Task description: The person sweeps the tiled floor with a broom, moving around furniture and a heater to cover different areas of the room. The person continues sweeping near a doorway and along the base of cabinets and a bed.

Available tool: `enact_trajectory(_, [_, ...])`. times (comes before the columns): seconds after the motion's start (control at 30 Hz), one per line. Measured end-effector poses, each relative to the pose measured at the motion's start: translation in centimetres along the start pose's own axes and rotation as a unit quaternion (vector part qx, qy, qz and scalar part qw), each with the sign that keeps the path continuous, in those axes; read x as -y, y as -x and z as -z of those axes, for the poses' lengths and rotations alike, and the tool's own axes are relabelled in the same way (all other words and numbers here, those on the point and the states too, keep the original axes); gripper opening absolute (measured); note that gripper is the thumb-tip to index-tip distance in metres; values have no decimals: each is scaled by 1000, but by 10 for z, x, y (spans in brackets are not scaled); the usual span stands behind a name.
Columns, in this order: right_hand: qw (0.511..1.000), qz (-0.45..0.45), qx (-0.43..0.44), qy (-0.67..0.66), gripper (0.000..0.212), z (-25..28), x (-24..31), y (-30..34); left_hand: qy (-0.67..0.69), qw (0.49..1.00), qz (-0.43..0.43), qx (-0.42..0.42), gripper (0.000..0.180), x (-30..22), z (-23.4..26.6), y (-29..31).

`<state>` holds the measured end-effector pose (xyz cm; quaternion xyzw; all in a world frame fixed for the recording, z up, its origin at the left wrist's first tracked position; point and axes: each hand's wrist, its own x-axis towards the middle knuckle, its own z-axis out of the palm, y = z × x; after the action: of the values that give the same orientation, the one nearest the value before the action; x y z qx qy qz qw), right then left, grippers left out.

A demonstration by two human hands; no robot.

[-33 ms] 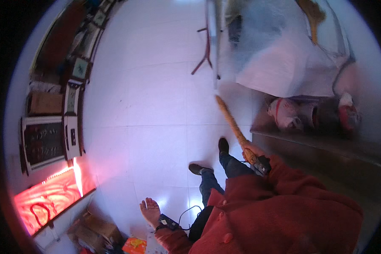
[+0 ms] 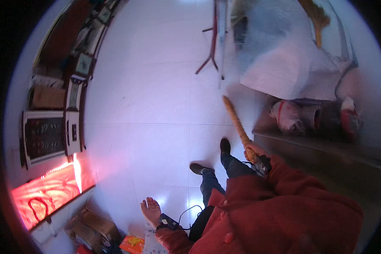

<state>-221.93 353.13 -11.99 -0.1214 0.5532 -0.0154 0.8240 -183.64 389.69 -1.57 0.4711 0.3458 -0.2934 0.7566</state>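
My right hand (image 2: 254, 150) is closed around the near end of a long straw-coloured stick (image 2: 237, 120), rough and bound-looking, with its kind unclear. It slants away from my hand toward the far left, above the pale tiled floor (image 2: 152, 93), and its far tip stays apart from other things. Open and palm up at the lower left, my left hand (image 2: 151, 210) has its fingers stretched and nothing in it. A small black device is strapped at each wrist, with a dark cable hanging by the left one.
A sheet-covered piece of furniture (image 2: 283, 67) stands at right, with wrapped bundles (image 2: 288, 116) on a low shelf below. A red-brown stand (image 2: 211, 55) is beside it. Cabinets (image 2: 74, 118) line the left wall. Cardboard boxes (image 2: 97, 224) lie near a bright red curtain (image 2: 51, 190). A straw broom (image 2: 317, 19) is at upper right.
The stick's far tip has swung slightly to the right. The far surroundings have shifted a little rightward in view. My left hand stays open in much the same place.
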Motion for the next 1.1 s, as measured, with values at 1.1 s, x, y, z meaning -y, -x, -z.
enact_trajectory(1.1, [732, -276, 320, 534, 52, -278, -53, -201, 310, 921, -130, -197, 23, 69, 148, -87])
